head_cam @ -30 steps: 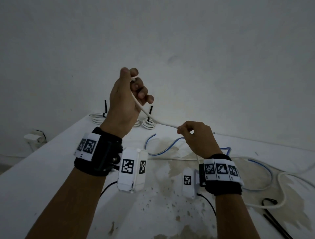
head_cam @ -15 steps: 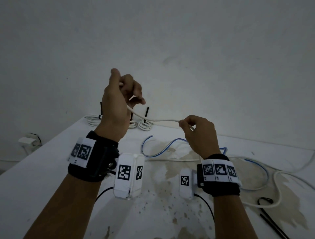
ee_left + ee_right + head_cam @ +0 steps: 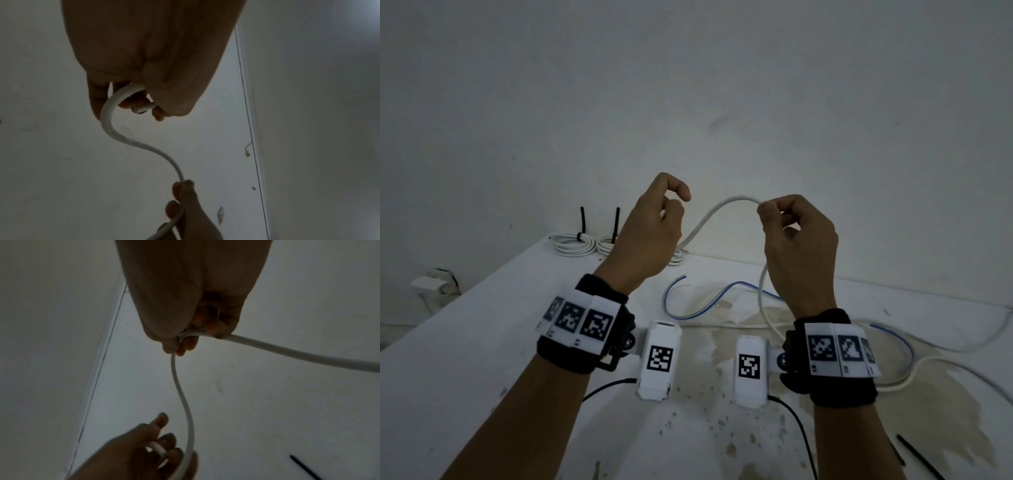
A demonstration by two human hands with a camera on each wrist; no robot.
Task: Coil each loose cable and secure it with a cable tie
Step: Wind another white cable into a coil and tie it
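Observation:
A loose white cable (image 3: pixel 717 209) arches in the air between my two hands above the white table (image 3: pixel 465 342). My left hand (image 3: pixel 654 226) grips the cable's end, which curls back through its fingers (image 3: pixel 127 97). My right hand (image 3: pixel 787 219) pinches the cable (image 3: pixel 287 352) at the top of the arch between thumb and fingers. From there the cable drops past my right wrist to the table and trails off right (image 3: pixel 928 363). A black cable tie (image 3: pixel 921 455) lies at the near right.
Coiled white cables with upright black ties (image 3: pixel 575 243) (image 3: pixel 609 240) sit at the table's far edge by the wall. A loose blue-and-white cable (image 3: pixel 688 308) snakes across the stained middle. A white wall stands close behind. A socket (image 3: pixel 431 281) hangs at the left.
My left hand has come down and turned, and my right hand has risen and moved toward it. The cable between them went from a nearly straight span to a raised arch.

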